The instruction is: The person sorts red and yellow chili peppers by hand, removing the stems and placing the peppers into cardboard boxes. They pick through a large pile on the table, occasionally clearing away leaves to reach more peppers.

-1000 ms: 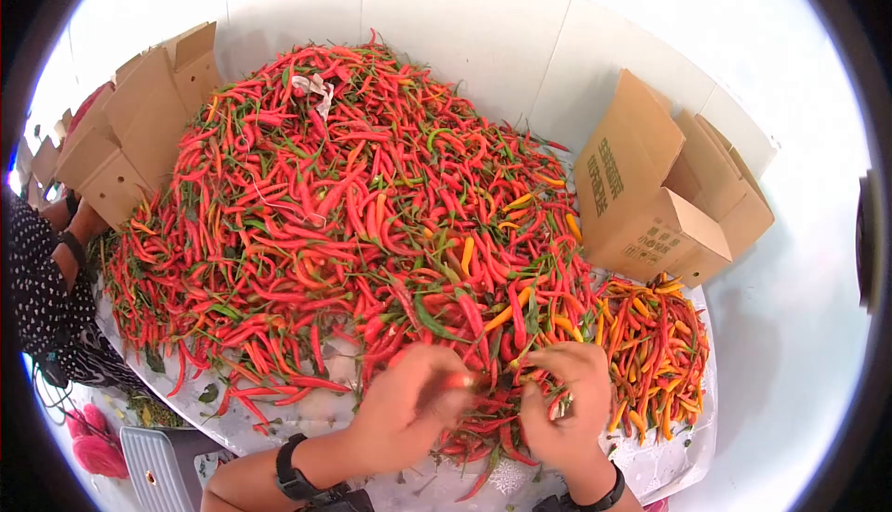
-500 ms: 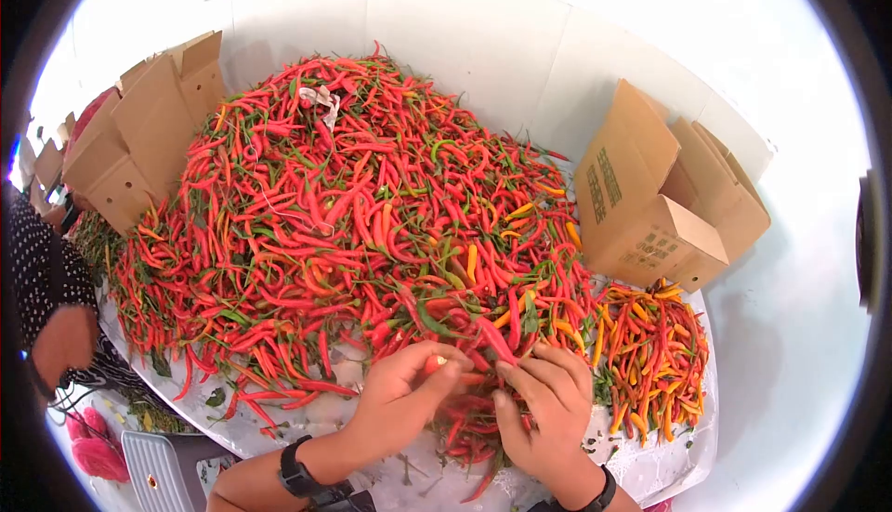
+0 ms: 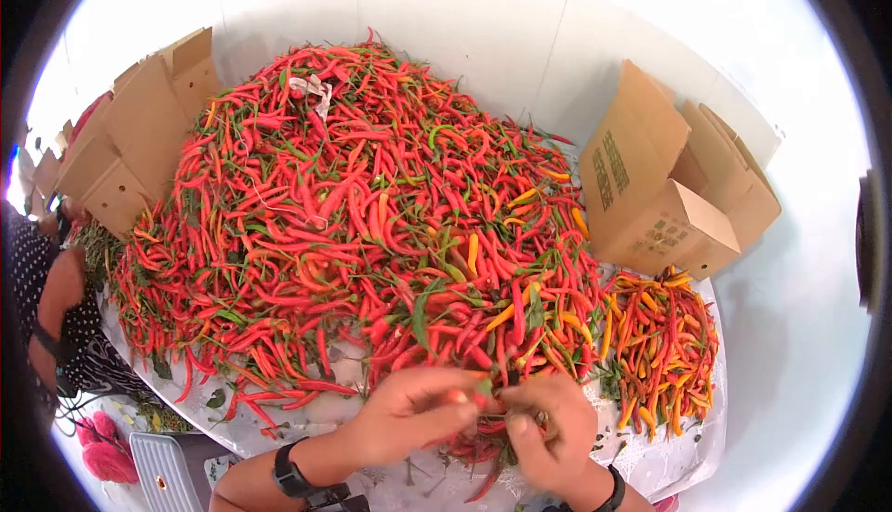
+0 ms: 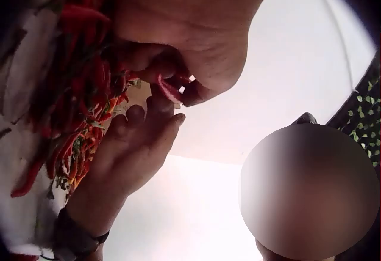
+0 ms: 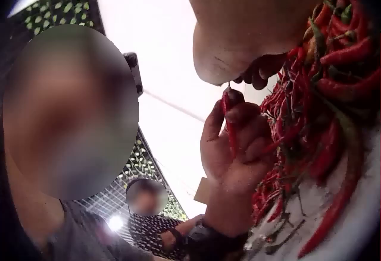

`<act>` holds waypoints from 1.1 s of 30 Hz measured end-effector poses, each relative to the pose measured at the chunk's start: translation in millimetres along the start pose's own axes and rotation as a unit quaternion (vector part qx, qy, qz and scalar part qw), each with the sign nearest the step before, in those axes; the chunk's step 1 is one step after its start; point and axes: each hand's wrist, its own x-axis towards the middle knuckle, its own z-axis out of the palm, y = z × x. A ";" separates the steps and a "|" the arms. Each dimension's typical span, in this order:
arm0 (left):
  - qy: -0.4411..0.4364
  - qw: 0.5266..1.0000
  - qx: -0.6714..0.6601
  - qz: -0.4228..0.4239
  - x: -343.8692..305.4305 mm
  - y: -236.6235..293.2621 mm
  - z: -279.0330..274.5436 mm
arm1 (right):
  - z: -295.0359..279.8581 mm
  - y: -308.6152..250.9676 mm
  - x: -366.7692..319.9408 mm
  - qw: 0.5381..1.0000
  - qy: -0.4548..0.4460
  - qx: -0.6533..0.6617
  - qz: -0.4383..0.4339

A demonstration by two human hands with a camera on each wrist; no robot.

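In the right wrist view my left hand (image 5: 238, 148) grips a slim red chili pepper (image 5: 231, 124), its fingers curled round the pod and the stem end pointing up. My right hand (image 3: 555, 433) has its fingers bent, with the fingertips right at that stem end; I cannot tell whether they pinch the stem. From the head, my left hand (image 3: 409, 414) meets the right over the near edge of a big heap of red chili peppers (image 3: 307, 215). A few loose chilies (image 3: 478, 456) lie below both hands on the white table covering (image 3: 437, 489).
A smaller pile of orange and red chilies (image 3: 664, 354) lies on the right. Behind it leans an open cardboard box (image 3: 641, 187); another cardboard box (image 3: 130, 140) stands at left. Another person's arm (image 3: 60, 298) is at the left edge. Plucked stems (image 3: 409, 470) litter the covering.
My right hand was apart from the left a second ago, then reached onto the heap by a red chili; now both hands' fingertips meet. The other person's arm has moved.
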 end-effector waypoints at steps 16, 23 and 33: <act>-0.105 0.954 0.253 0.119 10.8 -10.0 1.7 | -5.3 7.7 -2.9 0.989 0.002 0.145 0.041; -0.070 0.953 0.261 0.136 10.4 -11.5 4.6 | -0.2 7.0 -4.6 0.997 0.058 0.019 -0.052; -0.055 0.953 0.278 0.105 8.1 -6.8 7.0 | 4.6 5.0 -8.0 0.989 0.100 -0.054 -0.098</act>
